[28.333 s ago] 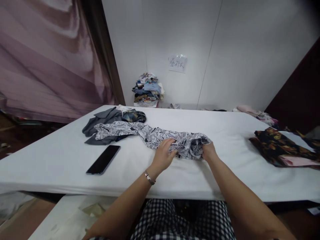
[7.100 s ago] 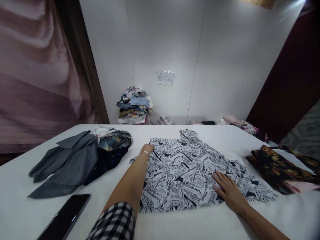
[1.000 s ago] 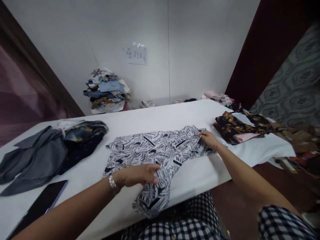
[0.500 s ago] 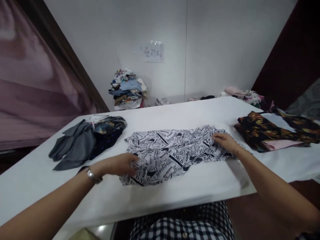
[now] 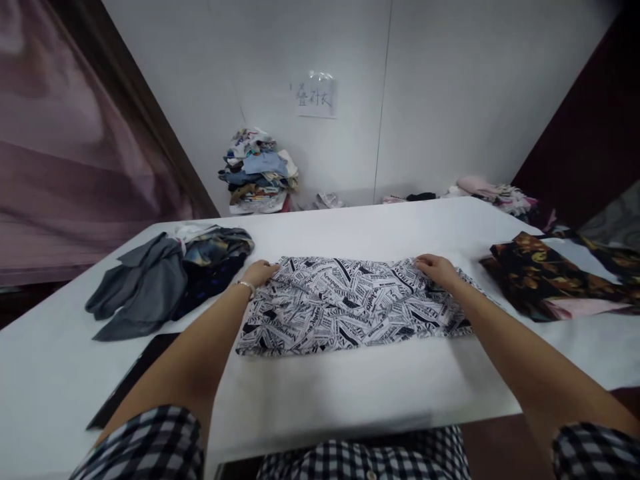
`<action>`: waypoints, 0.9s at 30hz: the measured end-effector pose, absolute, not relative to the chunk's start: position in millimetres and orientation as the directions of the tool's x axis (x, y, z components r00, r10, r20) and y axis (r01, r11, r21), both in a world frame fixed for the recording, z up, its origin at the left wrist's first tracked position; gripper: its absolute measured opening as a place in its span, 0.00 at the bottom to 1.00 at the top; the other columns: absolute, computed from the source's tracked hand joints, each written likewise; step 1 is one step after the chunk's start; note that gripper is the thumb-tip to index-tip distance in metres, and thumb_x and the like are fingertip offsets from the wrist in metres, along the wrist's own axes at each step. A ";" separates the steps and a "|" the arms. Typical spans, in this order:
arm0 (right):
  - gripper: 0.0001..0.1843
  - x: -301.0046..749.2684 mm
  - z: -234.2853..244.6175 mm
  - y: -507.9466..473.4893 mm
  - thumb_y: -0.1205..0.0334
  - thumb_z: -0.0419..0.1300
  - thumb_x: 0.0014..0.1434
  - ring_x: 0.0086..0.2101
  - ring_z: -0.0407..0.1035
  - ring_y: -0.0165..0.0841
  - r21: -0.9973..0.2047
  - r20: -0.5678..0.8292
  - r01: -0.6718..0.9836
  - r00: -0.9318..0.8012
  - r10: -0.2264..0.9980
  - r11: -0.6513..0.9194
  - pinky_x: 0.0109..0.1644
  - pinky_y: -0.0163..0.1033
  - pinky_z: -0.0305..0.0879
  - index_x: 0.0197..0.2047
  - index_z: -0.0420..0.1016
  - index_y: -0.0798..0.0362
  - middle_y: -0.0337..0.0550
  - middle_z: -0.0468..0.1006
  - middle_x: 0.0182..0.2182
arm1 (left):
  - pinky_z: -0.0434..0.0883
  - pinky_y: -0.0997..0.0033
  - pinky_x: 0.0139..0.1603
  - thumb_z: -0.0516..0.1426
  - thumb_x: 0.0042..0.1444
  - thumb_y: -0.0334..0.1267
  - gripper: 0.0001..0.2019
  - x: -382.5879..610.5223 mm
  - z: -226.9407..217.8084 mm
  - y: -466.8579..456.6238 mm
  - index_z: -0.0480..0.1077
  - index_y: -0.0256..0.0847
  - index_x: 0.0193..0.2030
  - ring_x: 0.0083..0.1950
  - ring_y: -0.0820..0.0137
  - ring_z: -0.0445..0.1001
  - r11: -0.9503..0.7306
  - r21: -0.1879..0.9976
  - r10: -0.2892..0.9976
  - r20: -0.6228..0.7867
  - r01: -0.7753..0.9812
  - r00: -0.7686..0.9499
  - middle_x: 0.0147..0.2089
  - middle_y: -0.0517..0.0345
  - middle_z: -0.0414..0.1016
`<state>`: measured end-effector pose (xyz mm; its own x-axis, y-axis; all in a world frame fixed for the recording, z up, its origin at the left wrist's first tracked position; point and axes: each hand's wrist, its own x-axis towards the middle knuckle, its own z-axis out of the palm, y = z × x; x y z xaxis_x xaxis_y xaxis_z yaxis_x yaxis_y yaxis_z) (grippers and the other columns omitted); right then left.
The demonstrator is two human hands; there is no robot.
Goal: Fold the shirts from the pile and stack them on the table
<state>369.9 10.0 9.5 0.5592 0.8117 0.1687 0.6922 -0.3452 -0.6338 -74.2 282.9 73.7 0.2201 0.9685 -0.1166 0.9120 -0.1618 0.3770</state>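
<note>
A shirt (image 5: pixel 345 307) with a black-and-white newspaper print lies in a long folded strip across the white table in front of me. At its far left corner, my left hand (image 5: pixel 259 273) pinches the cloth, with a bracelet on the wrist. My right hand (image 5: pixel 437 269) grips the far edge towards the right end, thumb and fingers closed on the fabric. The part of the shirt behind my right forearm is partly hidden.
Grey and dark clothes (image 5: pixel 150 287) are heaped at the left. A dark flat item (image 5: pixel 133 377) lies partly under my left forearm. Folded dark floral clothes (image 5: pixel 530 273) sit at the right. A tall clothes stack (image 5: pixel 260 173) stands by the wall beneath a paper sign (image 5: pixel 317 97).
My left hand has moved from the near left part of the shirt to its far left corner. The shirt's left part lies flatter, and my right hand stays at the far edge.
</note>
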 end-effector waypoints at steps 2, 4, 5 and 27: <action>0.21 373.4 6.0 3.9 0.53 0.61 0.53 0.34 0.74 0.36 -0.623 0.147 0.704 0.533 0.833 -0.341 0.41 0.39 0.69 0.47 0.79 0.54 0.45 0.82 0.34 | 0.68 0.63 0.49 0.56 0.51 0.54 0.27 -73.4 61.8 281.4 0.74 0.31 0.47 0.51 0.52 0.75 -0.184 0.332 0.962 -0.130 0.925 0.238 0.49 0.37 0.77; 0.21 375.5 5.1 -0.7 0.55 0.62 0.53 0.34 0.74 0.37 -0.606 0.111 0.710 0.522 0.846 -0.359 0.41 0.39 0.69 0.49 0.79 0.55 0.45 0.82 0.36 | 0.67 0.61 0.52 0.53 0.52 0.58 0.32 -70.9 56.1 280.2 0.71 0.32 0.52 0.55 0.51 0.72 -0.197 0.277 0.963 -0.126 0.940 0.239 0.54 0.37 0.75; 0.21 375.8 5.5 -1.8 0.57 0.61 0.53 0.35 0.74 0.37 -0.593 0.099 0.713 0.526 0.845 -0.374 0.42 0.39 0.69 0.49 0.79 0.55 0.46 0.82 0.36 | 0.66 0.60 0.53 0.51 0.53 0.60 0.34 -68.7 55.0 279.6 0.70 0.32 0.55 0.57 0.50 0.71 -0.199 0.243 0.968 -0.102 0.949 0.229 0.56 0.36 0.73; 0.17 356.0 20.3 13.9 0.62 0.56 0.59 0.41 0.75 0.35 -0.403 0.127 0.759 0.600 0.790 -0.512 0.47 0.36 0.66 0.50 0.78 0.53 0.45 0.82 0.41 | 0.68 0.61 0.41 0.50 0.55 0.42 0.12 -95.1 70.1 241.9 0.71 0.40 0.29 0.44 0.56 0.74 -0.390 0.008 0.921 0.003 0.921 0.390 0.40 0.47 0.77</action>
